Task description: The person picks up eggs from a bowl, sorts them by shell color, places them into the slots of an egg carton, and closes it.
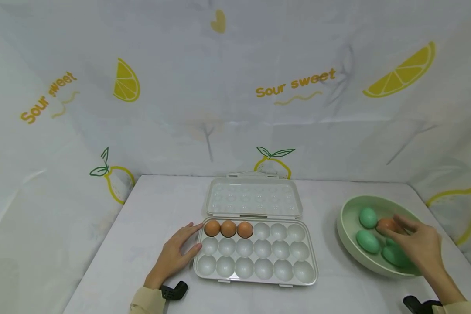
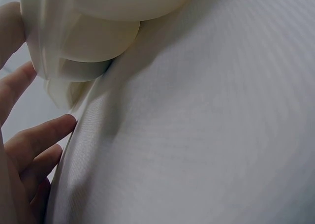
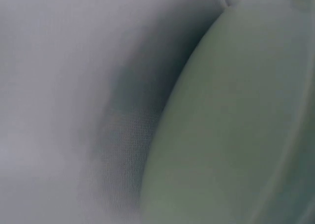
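A white egg tray [image 1: 255, 250] lies on the table with its clear lid [image 1: 254, 196] folded back. Three brown eggs [image 1: 228, 228] fill the left hollows of its far row. My left hand [image 1: 175, 252] touches the tray's left edge with extended fingers; in the left wrist view its fingertips [image 2: 24, 74] meet the rim. At the right, my right hand [image 1: 418, 242] reaches into a pale green bowl [image 1: 351, 250] and pinches a brown egg [image 1: 387, 225]. Several green eggs [image 1: 368, 241] lie around it, some partly hidden by the hand. The right wrist view shows only the bowl's outer wall [image 3: 221, 115].
White cloth covers the table [image 1: 161, 200], and a white curtain [image 1: 196, 87] printed with lemons stands behind and at the sides. Table surface separates the tray from the bowl. A black strap device [image 1: 174, 291] sits on the left wrist, another [image 1: 420, 305] on the right.
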Demonstrator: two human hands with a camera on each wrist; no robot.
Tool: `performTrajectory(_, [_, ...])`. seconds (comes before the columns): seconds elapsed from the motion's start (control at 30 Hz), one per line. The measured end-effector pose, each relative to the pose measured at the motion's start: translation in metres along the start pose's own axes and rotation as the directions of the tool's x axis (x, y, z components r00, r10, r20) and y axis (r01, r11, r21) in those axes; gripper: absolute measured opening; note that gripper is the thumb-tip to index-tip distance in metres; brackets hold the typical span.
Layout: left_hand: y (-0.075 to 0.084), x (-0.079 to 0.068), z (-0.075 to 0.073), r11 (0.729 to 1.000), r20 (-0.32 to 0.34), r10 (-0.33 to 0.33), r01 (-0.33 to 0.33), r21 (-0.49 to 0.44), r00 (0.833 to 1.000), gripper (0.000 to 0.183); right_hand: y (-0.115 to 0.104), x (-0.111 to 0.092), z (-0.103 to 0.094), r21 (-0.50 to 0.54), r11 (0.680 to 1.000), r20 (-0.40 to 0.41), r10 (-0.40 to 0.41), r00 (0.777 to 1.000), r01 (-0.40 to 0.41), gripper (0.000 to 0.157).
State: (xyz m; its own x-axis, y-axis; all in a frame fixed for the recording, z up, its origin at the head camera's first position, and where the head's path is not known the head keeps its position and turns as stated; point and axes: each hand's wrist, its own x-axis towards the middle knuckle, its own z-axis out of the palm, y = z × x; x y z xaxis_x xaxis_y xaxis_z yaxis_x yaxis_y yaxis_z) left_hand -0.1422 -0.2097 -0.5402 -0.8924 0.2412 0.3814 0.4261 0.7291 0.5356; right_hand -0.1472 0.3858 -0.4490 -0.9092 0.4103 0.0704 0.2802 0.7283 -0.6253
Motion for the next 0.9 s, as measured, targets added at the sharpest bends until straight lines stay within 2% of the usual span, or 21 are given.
performTrajectory(0.23, [0.000,-0.001,0.001,1.000,0.001,0.005,-0.005,0.003,1.000,0.054,0.008,0.006,0.005,-0.053,0.996,-0.033,-0.067,0.997,0.065,0.070])
performTrajectory(0.63, [-0.001,0.001,0.001,1.000,0.000,0.013,-0.013,0.018,1.000,0.055,0.014,0.014,0.012,-0.077,0.981,0.020,-0.176,0.984,0.177,0.070])
performTrajectory(0.77, [-0.001,0.001,0.000,1.000,-0.006,0.015,-0.015,0.021,1.000,0.055,0.015,0.015,0.017,-0.092,0.966,0.002,-0.244,0.970,0.243,0.064])
performTrajectory(0.9, [-0.001,0.000,-0.001,1.000,-0.005,0.010,-0.010,0.017,1.000,0.054,0.017,0.014,0.022,-0.121,0.938,-0.019,-0.328,0.944,0.323,0.055])
